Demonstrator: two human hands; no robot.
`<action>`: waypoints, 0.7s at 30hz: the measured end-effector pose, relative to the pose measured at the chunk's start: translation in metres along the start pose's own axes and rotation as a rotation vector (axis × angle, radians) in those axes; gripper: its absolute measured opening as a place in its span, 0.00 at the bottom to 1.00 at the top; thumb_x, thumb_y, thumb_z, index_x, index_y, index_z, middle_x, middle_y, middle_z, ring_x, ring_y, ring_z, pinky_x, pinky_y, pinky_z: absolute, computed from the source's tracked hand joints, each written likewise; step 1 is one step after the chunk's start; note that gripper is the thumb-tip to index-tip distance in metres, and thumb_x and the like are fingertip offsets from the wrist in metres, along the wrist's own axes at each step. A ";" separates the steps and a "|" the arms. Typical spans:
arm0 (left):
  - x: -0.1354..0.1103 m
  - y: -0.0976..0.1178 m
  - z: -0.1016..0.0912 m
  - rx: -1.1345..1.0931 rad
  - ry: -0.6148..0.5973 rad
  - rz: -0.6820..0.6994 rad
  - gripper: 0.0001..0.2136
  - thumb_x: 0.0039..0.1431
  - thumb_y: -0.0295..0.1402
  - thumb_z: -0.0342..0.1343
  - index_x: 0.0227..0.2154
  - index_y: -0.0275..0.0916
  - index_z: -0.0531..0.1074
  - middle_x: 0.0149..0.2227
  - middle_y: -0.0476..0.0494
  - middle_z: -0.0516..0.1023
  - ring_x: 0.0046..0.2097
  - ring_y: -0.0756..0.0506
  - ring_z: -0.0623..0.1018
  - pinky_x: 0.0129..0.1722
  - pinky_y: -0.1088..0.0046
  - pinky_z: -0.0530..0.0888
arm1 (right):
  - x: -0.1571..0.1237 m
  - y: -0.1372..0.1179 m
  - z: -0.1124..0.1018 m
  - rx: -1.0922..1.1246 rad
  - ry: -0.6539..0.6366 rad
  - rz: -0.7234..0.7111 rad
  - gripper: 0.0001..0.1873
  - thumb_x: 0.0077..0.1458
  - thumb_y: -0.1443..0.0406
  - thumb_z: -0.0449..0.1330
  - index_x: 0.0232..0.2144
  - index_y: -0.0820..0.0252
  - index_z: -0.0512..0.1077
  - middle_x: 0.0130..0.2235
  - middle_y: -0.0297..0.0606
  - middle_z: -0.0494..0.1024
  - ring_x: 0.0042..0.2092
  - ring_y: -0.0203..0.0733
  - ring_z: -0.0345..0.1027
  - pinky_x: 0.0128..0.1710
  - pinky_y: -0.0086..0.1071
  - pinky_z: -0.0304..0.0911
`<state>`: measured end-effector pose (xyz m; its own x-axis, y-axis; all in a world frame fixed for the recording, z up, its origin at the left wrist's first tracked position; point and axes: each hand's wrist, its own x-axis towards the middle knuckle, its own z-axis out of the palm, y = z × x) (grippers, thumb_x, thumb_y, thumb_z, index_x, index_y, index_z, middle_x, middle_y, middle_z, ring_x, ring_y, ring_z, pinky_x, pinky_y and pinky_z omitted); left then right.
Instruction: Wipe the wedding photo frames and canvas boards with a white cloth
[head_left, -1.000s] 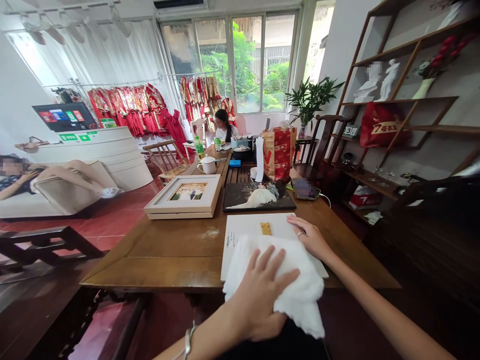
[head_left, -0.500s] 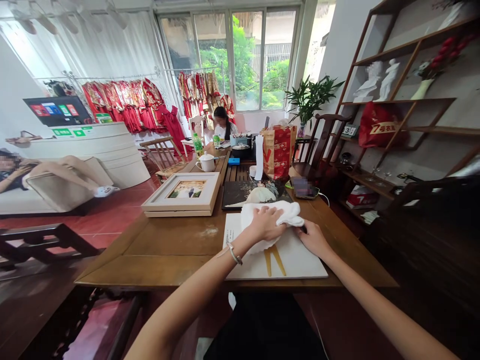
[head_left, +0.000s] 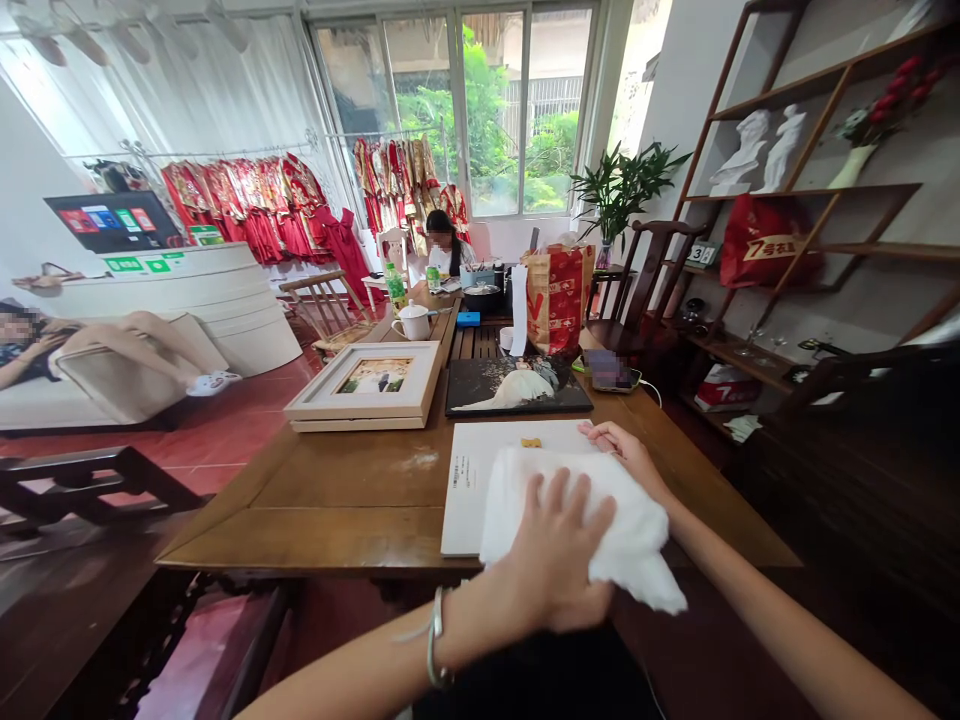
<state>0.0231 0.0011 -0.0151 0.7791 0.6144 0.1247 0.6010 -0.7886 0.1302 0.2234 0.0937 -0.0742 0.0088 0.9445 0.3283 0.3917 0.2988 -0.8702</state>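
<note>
My left hand (head_left: pixel 559 555) lies flat with fingers spread on a white cloth (head_left: pixel 637 520), pressing it onto a white board (head_left: pixel 469 490) at the near edge of the wooden table (head_left: pixel 352 500). The cloth hangs a little over the table edge. My right hand (head_left: pixel 628 455) rests on the board's right side, fingers curled against its edge, partly hidden by the cloth. A small gold mark (head_left: pixel 531 442) shows on the board beyond the cloth.
A framed photo (head_left: pixel 367 385) and a dark picture panel (head_left: pixel 517 388) lie further back, with a phone (head_left: pixel 611 372), a red bag (head_left: pixel 555 298) and a teapot (head_left: pixel 412 322). A person sits at the far end (head_left: pixel 442 245); another reclines on a sofa (head_left: pixel 45 340). Shelves (head_left: pixel 810 200) stand right.
My left hand has dragged the cloth from the far end of the board back to its near end and spread it flat. The right hand stayed on the board's right edge.
</note>
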 end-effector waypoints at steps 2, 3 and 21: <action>-0.018 0.016 0.002 -0.031 -0.042 0.057 0.38 0.51 0.47 0.52 0.61 0.38 0.45 0.63 0.30 0.45 0.62 0.27 0.43 0.55 0.41 0.45 | 0.001 0.002 0.002 0.008 0.007 0.025 0.06 0.53 0.60 0.51 0.29 0.55 0.66 0.46 0.42 0.77 0.55 0.45 0.64 0.53 0.42 0.57; -0.024 0.022 0.004 -0.041 -0.062 0.078 0.39 0.51 0.47 0.53 0.62 0.37 0.44 0.64 0.30 0.42 0.63 0.27 0.40 0.56 0.40 0.44 | 0.002 0.004 0.003 -0.003 0.012 0.036 0.07 0.53 0.60 0.51 0.29 0.55 0.66 0.46 0.42 0.77 0.55 0.45 0.63 0.54 0.44 0.55; 0.027 -0.040 -0.002 0.002 -0.014 -0.225 0.32 0.55 0.43 0.47 0.61 0.41 0.48 0.63 0.34 0.48 0.62 0.30 0.46 0.55 0.42 0.47 | 0.001 0.002 0.001 -0.027 -0.046 -0.021 0.12 0.44 0.68 0.56 0.35 0.56 0.70 0.48 0.42 0.75 0.52 0.49 0.66 0.51 0.43 0.60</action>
<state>0.0199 0.0490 -0.0147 0.6281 0.7742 0.0788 0.7601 -0.6320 0.1509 0.2233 0.0956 -0.0763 -0.0412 0.9436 0.3285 0.4164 0.3151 -0.8528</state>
